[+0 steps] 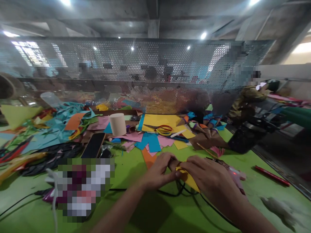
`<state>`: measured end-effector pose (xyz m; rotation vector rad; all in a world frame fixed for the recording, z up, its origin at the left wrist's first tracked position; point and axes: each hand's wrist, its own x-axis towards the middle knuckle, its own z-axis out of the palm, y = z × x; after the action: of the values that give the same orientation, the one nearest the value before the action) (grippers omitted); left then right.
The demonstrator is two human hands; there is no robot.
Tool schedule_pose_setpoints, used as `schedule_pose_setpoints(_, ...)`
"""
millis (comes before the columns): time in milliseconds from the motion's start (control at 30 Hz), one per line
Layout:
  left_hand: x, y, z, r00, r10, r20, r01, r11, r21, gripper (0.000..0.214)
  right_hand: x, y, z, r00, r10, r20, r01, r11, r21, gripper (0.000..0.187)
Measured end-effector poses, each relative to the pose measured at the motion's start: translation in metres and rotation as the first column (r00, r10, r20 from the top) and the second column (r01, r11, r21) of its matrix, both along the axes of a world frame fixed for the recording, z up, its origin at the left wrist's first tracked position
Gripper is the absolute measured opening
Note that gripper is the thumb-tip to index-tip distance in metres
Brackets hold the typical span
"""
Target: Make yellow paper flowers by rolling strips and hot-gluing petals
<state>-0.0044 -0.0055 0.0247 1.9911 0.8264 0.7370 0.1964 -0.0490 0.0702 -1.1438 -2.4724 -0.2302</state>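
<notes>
Both my hands meet low in the middle of the head view over the green tabletop (126,168). My left hand (159,171) has its fingers curled and pinched on a small yellow paper piece (188,179). From the right, my right hand (206,176) closes over the same paper with bent fingers and hides most of it. A black cable (170,193) runs under both hands. Just right of my right hand lies a pink glue gun (235,176) with a small red light.
Scissors with yellow and red handles (161,129) lie on a yellow sheet behind my hands. A beige cylinder (117,124), a dark phone (93,145) and heaps of coloured paper scraps (55,126) fill the left. A red pen (270,175) lies right. A perforated metal screen (136,71) bounds the back; a person (245,100) sits far right.
</notes>
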Motion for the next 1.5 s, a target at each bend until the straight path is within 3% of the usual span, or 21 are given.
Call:
schedule_pose_setpoints(167,0.0,0.001,0.0,1.0,-0.005,-0.003,0.005,1.0,-0.004,0.043,0.0,-0.002,0.003,0.989,0.077,-0.125,-0.072,0.996,0.042,0.023)
schedule_pose_setpoints(367,0.0,0.0,0.002,1.0,-0.001,0.0,0.001,1.0,0.003,0.043,-0.001,0.0,0.006,0.991,0.077,-0.11,-0.07,0.996,0.06,0.028)
schedule_pose_setpoints(700,0.0,-0.001,0.002,0.999,-0.021,-0.043,0.022,0.999,0.038,0.04,0.001,-0.002,0.002,0.995,0.066,-0.08,-0.065,0.998,0.015,0.023)
schedule_pose_setpoints(900,0.0,-0.002,0.005,0.994,-0.025,-0.107,0.034,0.996,0.08,0.04,0.003,0.0,-0.004,0.971,0.063,-0.23,-0.077,0.996,-0.052,0.016)
schedule_pose_setpoints(1100,0.0,-0.001,0.001,0.994,-0.037,-0.106,0.043,0.997,0.057,0.041,0.002,0.002,-0.009,0.944,-0.042,-0.328,0.007,0.994,-0.107,0.007)
schedule_pose_setpoints(1300,-0.001,0.0,-0.001,0.996,-0.047,-0.081,0.05,0.998,0.036,0.041,0.0,0.002,-0.01,0.938,0.055,-0.343,-0.064,0.998,-0.014,0.009)
schedule_pose_setpoints(1500,-0.001,0.004,-0.003,0.999,-0.029,-0.037,0.025,0.996,-0.086,0.036,-0.004,0.004,-0.014,0.925,0.07,-0.373,-0.074,0.997,0.002,0.005)
